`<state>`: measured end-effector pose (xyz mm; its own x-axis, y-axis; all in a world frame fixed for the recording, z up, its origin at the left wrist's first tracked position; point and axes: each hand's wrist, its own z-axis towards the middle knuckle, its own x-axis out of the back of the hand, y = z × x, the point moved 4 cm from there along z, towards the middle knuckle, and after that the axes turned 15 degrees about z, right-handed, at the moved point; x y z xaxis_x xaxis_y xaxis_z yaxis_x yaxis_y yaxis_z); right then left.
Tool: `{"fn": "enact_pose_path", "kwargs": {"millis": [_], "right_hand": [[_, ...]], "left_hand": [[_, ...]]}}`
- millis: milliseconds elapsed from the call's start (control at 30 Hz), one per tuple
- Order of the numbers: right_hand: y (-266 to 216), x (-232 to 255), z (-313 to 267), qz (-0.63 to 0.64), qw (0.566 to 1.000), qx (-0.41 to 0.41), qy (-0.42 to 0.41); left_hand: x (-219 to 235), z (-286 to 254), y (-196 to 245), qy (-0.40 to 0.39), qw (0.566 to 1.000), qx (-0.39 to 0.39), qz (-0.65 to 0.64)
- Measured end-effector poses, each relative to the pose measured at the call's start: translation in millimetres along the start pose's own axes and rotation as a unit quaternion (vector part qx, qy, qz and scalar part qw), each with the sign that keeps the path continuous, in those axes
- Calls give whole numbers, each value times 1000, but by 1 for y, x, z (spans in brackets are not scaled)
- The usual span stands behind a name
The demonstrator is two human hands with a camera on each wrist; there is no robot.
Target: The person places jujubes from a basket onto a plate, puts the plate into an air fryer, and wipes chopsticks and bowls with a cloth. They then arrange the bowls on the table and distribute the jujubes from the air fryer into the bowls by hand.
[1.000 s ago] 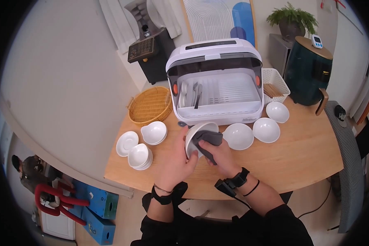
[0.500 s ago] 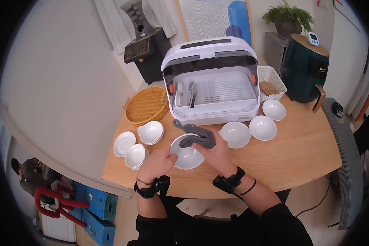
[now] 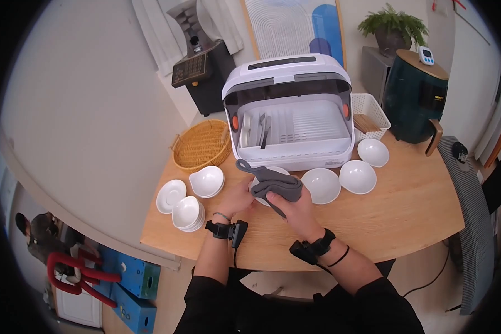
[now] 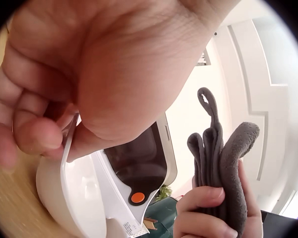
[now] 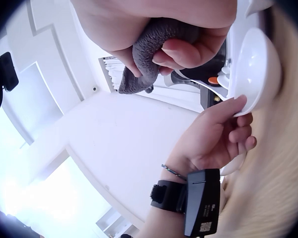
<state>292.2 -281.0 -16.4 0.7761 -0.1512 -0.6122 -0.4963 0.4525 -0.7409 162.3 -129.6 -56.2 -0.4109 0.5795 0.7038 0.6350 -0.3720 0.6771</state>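
Note:
My left hand [image 3: 238, 197] pinches the rim of a white bowl [image 5: 258, 67], thumb on the inside and fingers outside. The bowl is low over the wooden table, its open side facing up and a little tilted. A folded grey cloth [image 3: 278, 186] with a hanging loop is gripped in my right hand [image 3: 301, 216]. Seen from the head, the cloth hides most of the bowl; in the left wrist view the cloth [image 4: 221, 168] is apart from it. Two more white bowls, a middle one [image 3: 321, 186] and another [image 3: 358, 177], sit just to the right.
Stacked white bowls [image 3: 187, 212], more bowls [image 3: 207, 181] and a saucer [image 3: 171, 196] stand at left. Behind are a wicker tray [image 3: 201, 146] and an open white dish cabinet [image 3: 292, 158] holding cutlery. A small bowl [image 3: 373, 152], white basket [image 3: 373, 106] and green air fryer [image 3: 414, 100] are at right.
The right hand with the cloth has come off the bowl's inside and up. The bowl, tilted up in both hands at first, is now lower, with the left hand pinching its rim.

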Motion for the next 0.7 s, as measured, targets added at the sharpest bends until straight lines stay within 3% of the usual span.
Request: {"fn": "enact_pose_path", "kwargs": {"millis": [67,133,167,233,300,367,400,467,500,567,700], "right_hand": [[-5,0,0,31,999,-37,7],[-4,0,-2,29,991,-134,-3],[-2,-1,-2,30,991,-134,-3],[5,-8,-4,68,982,-173,-39],[1,-12,-7,48,975,-203,-71],[2,-18,-11,26,960,-246,-131],[4,-18,-12,28,960,-246,-132],[11,-20,-15,28,948,-270,-169],[12,-20,-16,15,948,-272,-167],[14,-20,-17,3,948,-273,-167],[22,-18,-15,-19,955,-257,-148]], "left_hand": [[-1,1,-1,19,1000,-11,-21],[10,-17,18,67,998,18,0],[14,-11,9,67,998,18,1],[40,-7,-6,177,976,-57,113],[76,-13,-11,208,952,12,226],[112,10,-53,296,889,73,342],[123,10,-62,296,889,74,343],[142,8,-74,284,821,136,477],[150,9,-81,285,820,135,478],[154,18,-103,140,855,185,463],[151,20,-113,144,853,197,461]]}}
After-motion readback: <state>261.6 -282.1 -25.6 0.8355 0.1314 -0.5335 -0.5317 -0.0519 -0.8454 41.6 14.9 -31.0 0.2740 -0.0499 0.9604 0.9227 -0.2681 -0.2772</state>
